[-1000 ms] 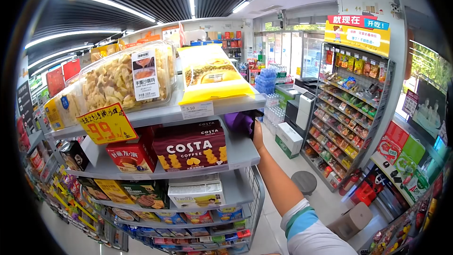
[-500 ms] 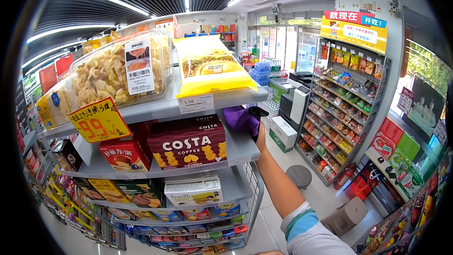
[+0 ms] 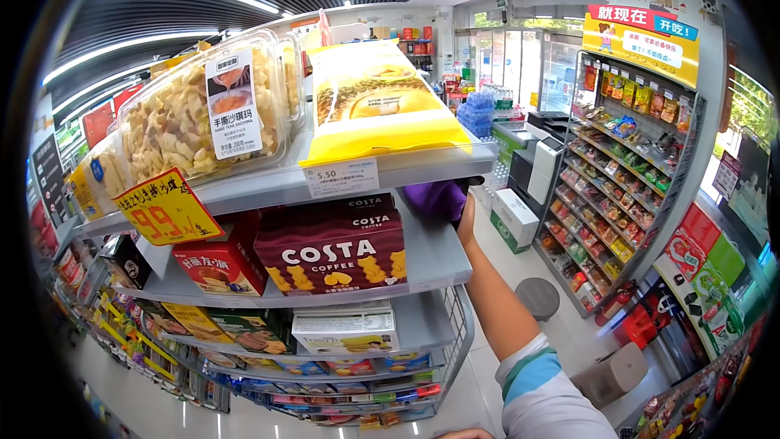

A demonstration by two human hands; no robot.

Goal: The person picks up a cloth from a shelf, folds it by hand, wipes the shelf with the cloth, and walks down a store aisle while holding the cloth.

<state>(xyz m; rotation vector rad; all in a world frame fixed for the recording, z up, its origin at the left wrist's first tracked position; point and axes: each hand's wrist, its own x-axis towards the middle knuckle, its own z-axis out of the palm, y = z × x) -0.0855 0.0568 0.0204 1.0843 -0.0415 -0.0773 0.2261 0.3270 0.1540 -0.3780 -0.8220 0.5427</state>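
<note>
My right hand (image 3: 466,221) reaches purple cloth (image 3: 437,200) beneath a shelf (image 3: 414,174); I can't tell its finger grip; moving inward calls for care.

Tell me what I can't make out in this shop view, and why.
All in the head view:
- Right hand: most fingers hidden by the purple cloth and top shelf.
- Left hand: can't be identified; the bottom edge cuts off all but a sliver of skin.
- Price label: fine print too small.
- Far rack's packets: lettering too small.
</note>
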